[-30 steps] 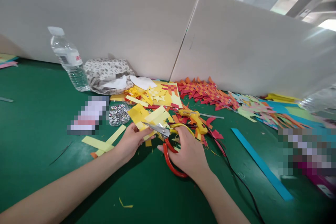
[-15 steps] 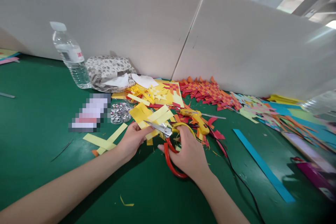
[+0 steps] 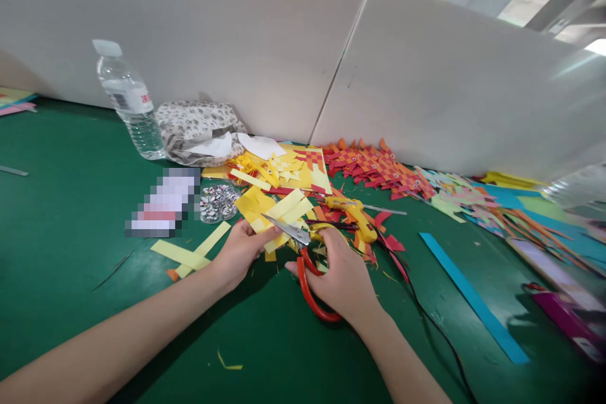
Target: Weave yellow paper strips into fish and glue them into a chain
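Between the thumb and fingers of my left hand (image 3: 240,254) is a piece of woven yellow paper (image 3: 255,207), made of darker and paler strips. My right hand (image 3: 341,274) is closed on red-handled scissors (image 3: 307,284), whose blades point left and lie across the paper beside my left thumb. Part of the far handle is hidden by my fingers. Pale yellow paper strips (image 3: 182,254) lie crossed on the table left of my left hand. A yellow glue gun (image 3: 355,214) rests just beyond my right hand, amid paper scraps.
On the green table (image 3: 265,353) stand a water bottle (image 3: 130,101) and a patterned tissue pack (image 3: 201,123). Googly eyes (image 3: 218,203) lie near a blurred-out rectangle. Red and orange woven paper fish (image 3: 374,167) are heaped by the partition. A black cord (image 3: 433,322) and blue strip (image 3: 473,297) lie right.
Almost nothing differs. The scissors and my right hand have shifted very slightly, with the blades still across the yellow paper.
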Available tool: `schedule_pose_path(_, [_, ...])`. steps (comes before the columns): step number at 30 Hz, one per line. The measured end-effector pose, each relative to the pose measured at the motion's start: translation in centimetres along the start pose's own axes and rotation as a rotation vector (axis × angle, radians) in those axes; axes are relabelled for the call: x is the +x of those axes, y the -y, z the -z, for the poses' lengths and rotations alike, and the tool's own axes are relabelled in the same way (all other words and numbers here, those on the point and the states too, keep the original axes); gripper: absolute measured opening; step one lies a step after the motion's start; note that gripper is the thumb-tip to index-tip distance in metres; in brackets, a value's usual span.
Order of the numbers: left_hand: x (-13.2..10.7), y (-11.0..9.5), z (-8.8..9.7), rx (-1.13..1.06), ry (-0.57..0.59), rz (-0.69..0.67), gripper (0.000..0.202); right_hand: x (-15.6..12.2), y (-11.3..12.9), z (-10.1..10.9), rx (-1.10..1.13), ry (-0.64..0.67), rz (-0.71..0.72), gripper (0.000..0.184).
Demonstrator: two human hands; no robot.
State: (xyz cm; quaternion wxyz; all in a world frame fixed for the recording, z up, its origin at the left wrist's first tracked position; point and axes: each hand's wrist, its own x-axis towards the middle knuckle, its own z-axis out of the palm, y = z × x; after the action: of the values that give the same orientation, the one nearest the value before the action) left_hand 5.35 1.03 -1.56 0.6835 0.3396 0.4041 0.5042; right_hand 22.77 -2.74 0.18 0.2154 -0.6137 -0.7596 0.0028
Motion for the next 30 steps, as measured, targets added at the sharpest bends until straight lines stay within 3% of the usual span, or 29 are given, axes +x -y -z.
schedule_pose_path(7, [-0.10, -0.13, -0.05, -0.027, 0.009, 0.015, 0.024, 0.01, -0.09, 0.13, 0.044, -0.002, 0.003, 0.040])
schedule_pose_path(15, [-0.13, -0.11, -0.03, -0.084, 0.073, 0.025, 0.039, 0.05, -0.02, 0.70, 0.108, 0.122, -0.085, 0.037])
schedule_pose_path(26, [-0.19, -0.19, 0.03, -0.094, 0.091, 0.046, 0.026, 0.06, -0.38, 0.81, 0.086, 0.129, -0.078, 0.037])
schedule_pose_path(30, [-0.08, 0.05, 0.20, -0.022, 0.050, 0.018, 0.028, 0.10, -0.36, 0.77, 0.107, 0.196, -0.117, 0.038])
